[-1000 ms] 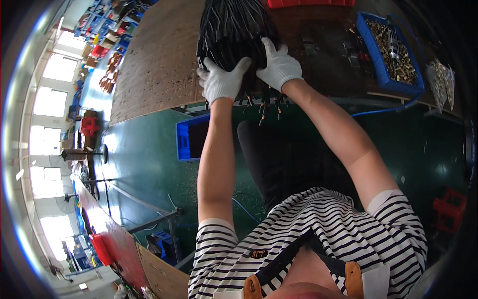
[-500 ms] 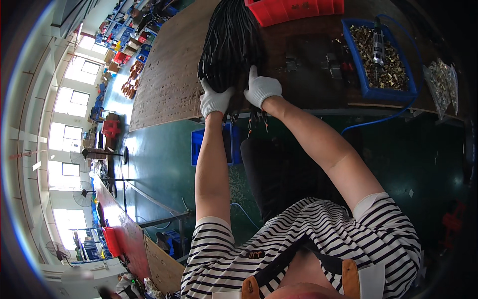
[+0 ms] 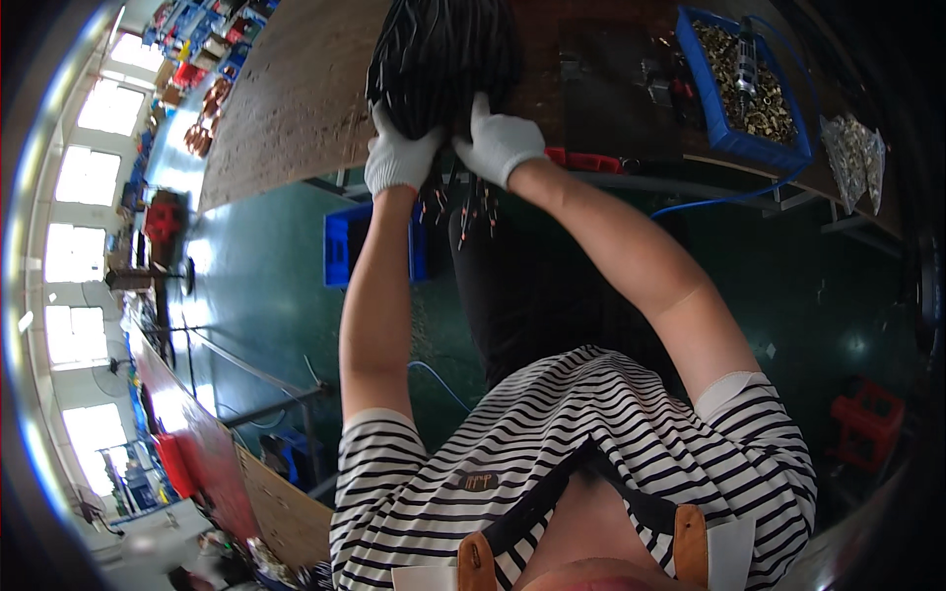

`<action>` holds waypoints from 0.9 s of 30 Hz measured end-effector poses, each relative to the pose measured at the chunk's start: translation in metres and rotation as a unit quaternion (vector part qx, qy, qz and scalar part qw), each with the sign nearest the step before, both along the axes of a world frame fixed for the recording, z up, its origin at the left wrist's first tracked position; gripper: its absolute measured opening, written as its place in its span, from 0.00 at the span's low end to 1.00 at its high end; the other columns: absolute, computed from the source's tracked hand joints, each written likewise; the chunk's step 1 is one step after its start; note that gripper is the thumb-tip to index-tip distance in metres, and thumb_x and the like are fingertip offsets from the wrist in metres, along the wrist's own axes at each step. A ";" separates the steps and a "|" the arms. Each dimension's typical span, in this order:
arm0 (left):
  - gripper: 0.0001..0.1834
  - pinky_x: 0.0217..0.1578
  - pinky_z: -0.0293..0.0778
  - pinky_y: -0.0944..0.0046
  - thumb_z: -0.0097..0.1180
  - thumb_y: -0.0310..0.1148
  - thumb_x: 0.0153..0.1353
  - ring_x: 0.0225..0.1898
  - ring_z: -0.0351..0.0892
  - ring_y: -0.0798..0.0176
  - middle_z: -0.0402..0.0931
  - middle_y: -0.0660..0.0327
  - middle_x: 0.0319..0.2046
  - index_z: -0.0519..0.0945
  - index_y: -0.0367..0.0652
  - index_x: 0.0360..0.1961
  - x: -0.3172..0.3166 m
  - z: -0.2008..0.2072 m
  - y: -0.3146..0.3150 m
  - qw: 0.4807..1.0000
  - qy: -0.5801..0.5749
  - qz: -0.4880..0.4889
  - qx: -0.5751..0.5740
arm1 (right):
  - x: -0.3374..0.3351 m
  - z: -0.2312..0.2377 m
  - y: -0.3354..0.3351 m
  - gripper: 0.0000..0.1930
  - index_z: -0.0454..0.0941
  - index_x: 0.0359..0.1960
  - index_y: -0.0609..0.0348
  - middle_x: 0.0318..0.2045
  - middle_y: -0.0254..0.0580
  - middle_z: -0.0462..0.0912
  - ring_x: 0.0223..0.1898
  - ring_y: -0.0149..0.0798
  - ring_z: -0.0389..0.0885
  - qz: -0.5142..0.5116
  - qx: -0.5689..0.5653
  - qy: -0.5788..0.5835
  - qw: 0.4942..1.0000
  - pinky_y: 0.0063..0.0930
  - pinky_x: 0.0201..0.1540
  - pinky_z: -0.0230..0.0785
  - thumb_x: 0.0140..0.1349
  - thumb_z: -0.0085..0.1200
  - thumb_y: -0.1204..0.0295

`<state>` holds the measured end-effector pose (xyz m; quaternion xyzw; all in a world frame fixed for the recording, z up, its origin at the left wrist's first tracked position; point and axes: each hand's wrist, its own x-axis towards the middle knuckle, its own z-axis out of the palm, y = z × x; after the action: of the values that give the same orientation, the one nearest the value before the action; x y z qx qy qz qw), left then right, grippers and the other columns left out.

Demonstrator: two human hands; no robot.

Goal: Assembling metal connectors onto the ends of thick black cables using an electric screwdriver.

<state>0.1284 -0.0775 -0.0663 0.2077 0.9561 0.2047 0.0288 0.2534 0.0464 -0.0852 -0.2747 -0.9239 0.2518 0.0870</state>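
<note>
A thick bundle of black cables (image 3: 443, 64) lies on the brown table, its near end at the table's edge. My left hand (image 3: 402, 158), in a white knitted glove, holds the bundle's near left side, thumb on top. My right hand (image 3: 501, 146), gloved likewise, grips the near right side with its thumb pointing away from me. The other fingers of both hands are mostly hidden under or behind the cables. Below my hands, thin cable ends with orange and bare tips (image 3: 475, 212) hang past the edge.
To the right, a blue bin (image 3: 724, 138) holds small brass-coloured metal parts and a silver hand tool with a blue hose. Beyond it lies a clear bag (image 3: 853, 163) of parts. A blue crate (image 3: 338, 251) stands on the floor; a red stool (image 3: 867, 426) is at lower right.
The view has shifted, and the red bin at the far edge has left it. The bundle and both hands have come slightly nearer the table's edge; more cable ends hang down.
</note>
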 end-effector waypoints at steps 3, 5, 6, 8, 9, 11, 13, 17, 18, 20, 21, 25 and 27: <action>0.71 0.63 0.76 0.43 0.71 0.69 0.47 0.63 0.81 0.31 0.74 0.29 0.65 0.48 0.52 0.86 -0.013 0.003 -0.019 1.000 0.001 -0.020 -0.023 | 0.001 0.007 0.009 0.44 0.65 0.73 0.65 0.52 0.64 0.88 0.56 0.61 0.88 0.024 -0.032 -0.022 0.999 0.52 0.59 0.79 0.68 0.55 0.40; 0.71 0.63 0.76 0.42 0.70 0.74 0.46 0.62 0.81 0.32 0.75 0.31 0.65 0.52 0.53 0.85 -0.021 -0.001 -0.035 0.998 0.015 -0.048 -0.049 | 0.003 0.000 0.016 0.44 0.68 0.73 0.55 0.53 0.63 0.88 0.56 0.61 0.88 0.013 0.000 0.010 1.000 0.52 0.59 0.80 0.65 0.58 0.36; 0.71 0.63 0.76 0.42 0.70 0.74 0.46 0.62 0.81 0.32 0.75 0.31 0.65 0.52 0.53 0.85 -0.020 -0.006 -0.044 0.998 0.008 -0.044 -0.050 | 0.007 -0.004 0.018 0.44 0.69 0.72 0.52 0.53 0.63 0.88 0.55 0.61 0.88 0.001 0.017 0.022 1.000 0.51 0.58 0.80 0.63 0.59 0.34; 0.68 0.62 0.77 0.42 0.69 0.75 0.47 0.59 0.83 0.31 0.77 0.35 0.62 0.57 0.52 0.83 -0.010 -0.009 -0.059 0.991 0.120 -0.042 -0.050 | 0.010 -0.014 0.026 0.45 0.70 0.73 0.44 0.56 0.58 0.88 0.55 0.61 0.87 -0.003 0.040 0.043 0.998 0.52 0.57 0.80 0.60 0.62 0.31; 0.53 0.60 0.79 0.45 0.68 0.68 0.58 0.56 0.85 0.39 0.82 0.41 0.56 0.71 0.45 0.75 0.006 -0.010 -0.065 0.971 0.235 -0.050 0.013 | 0.012 -0.027 0.032 0.41 0.72 0.71 0.41 0.56 0.52 0.88 0.54 0.59 0.88 0.003 0.076 0.115 0.990 0.50 0.55 0.81 0.62 0.63 0.35; 0.42 0.57 0.80 0.48 0.68 0.60 0.62 0.53 0.87 0.43 0.83 0.43 0.53 0.77 0.41 0.68 0.042 -0.010 -0.083 0.972 0.165 -0.047 0.158 | 0.013 -0.042 0.034 0.36 0.74 0.69 0.39 0.57 0.46 0.88 0.52 0.56 0.89 0.006 0.109 0.179 0.978 0.49 0.53 0.82 0.63 0.64 0.38; 0.23 0.52 0.82 0.53 0.67 0.45 0.69 0.47 0.88 0.50 0.87 0.47 0.47 0.86 0.36 0.54 0.092 -0.016 -0.106 0.935 0.033 -0.028 0.352 | 0.011 -0.037 0.029 0.25 0.82 0.60 0.37 0.50 0.35 0.89 0.46 0.51 0.90 0.081 0.150 0.208 0.963 0.44 0.48 0.83 0.65 0.66 0.46; 0.14 0.51 0.81 0.58 0.66 0.34 0.70 0.46 0.89 0.53 0.88 0.48 0.46 0.87 0.34 0.49 0.187 -0.064 -0.105 0.928 -0.027 -0.092 0.359 | 0.000 -0.042 0.030 0.13 0.87 0.44 0.43 0.39 0.35 0.84 0.38 0.47 0.88 0.144 0.168 0.234 0.947 0.42 0.43 0.83 0.64 0.68 0.53; 0.14 0.51 0.81 0.59 0.66 0.34 0.70 0.47 0.88 0.53 0.88 0.48 0.47 0.87 0.33 0.50 0.200 -0.071 -0.100 0.941 -0.017 -0.094 0.325 | -0.001 -0.045 0.031 0.13 0.87 0.44 0.43 0.39 0.35 0.84 0.38 0.47 0.88 0.149 0.165 0.230 0.948 0.42 0.43 0.83 0.64 0.68 0.53; 0.16 0.51 0.82 0.57 0.66 0.35 0.70 0.46 0.89 0.49 0.87 0.47 0.47 0.86 0.34 0.51 0.209 -0.086 -0.090 0.943 -0.041 -0.049 0.327 | -0.001 -0.050 0.034 0.12 0.87 0.43 0.41 0.42 0.32 0.86 0.39 0.46 0.89 0.140 0.131 0.250 0.949 0.43 0.42 0.83 0.65 0.66 0.52; 0.18 0.50 0.83 0.55 0.67 0.37 0.70 0.46 0.89 0.45 0.87 0.46 0.47 0.86 0.34 0.52 0.211 -0.087 -0.086 0.942 -0.059 -0.011 0.330 | 0.000 -0.052 0.035 0.11 0.87 0.42 0.42 0.42 0.32 0.86 0.39 0.46 0.89 0.139 0.122 0.264 0.947 0.43 0.42 0.83 0.63 0.67 0.55; 0.19 0.51 0.81 0.60 0.65 0.35 0.71 0.47 0.87 0.56 0.86 0.50 0.49 0.84 0.32 0.56 0.210 -0.086 -0.082 0.940 -0.095 -0.028 0.326 | 0.005 -0.054 0.035 0.10 0.87 0.42 0.42 0.42 0.33 0.87 0.40 0.47 0.89 0.129 0.104 0.264 0.950 0.44 0.44 0.83 0.64 0.66 0.56; 0.22 0.50 0.81 0.61 0.62 0.38 0.74 0.46 0.86 0.61 0.86 0.54 0.48 0.82 0.30 0.59 0.201 -0.094 -0.071 0.912 -0.136 0.004 0.387 | 0.004 -0.051 0.031 0.11 0.86 0.44 0.45 0.43 0.37 0.86 0.42 0.49 0.89 0.122 0.072 0.244 0.959 0.44 0.46 0.83 0.64 0.65 0.58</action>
<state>0.3299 -0.1484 -0.1604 0.1691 0.7897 0.5849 0.0753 0.2578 0.0774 -0.1359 -0.0828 -0.9168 0.2527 0.2980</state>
